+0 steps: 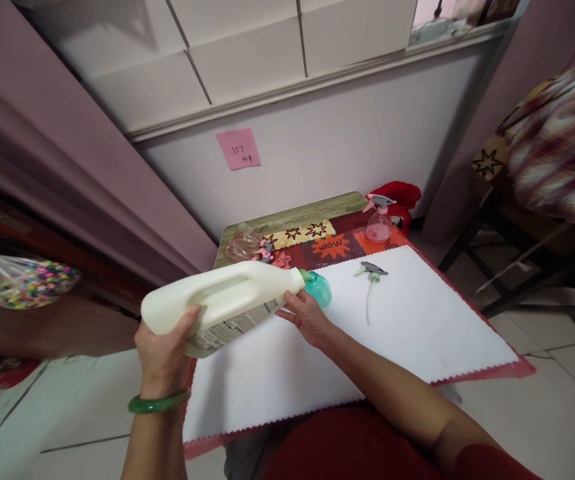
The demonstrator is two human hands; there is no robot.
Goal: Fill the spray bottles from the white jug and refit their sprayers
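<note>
My left hand (163,350) grips the rear of a large cream-white jug (237,273), thumb by its handle opening. The jug is tipped nearly level, its mouth pointing right. Near the neck, my right hand (307,317) has its fingers curled against the jug's underside. The mouth meets the neck of a translucent green spray bottle (321,291), which has no spray head on it. Whether liquid flows between them cannot be seen. To the right, a grey and green spray head (373,270) lies on the white mat with its tube toward me.
A pink spray bottle (378,228) stands at the table's back right. A clear bottle (241,248) and a pink-grey spray head (266,251) are at the back left. The white mat (417,320) has a scalloped edge. A bag of colourful beads (27,280) hangs left.
</note>
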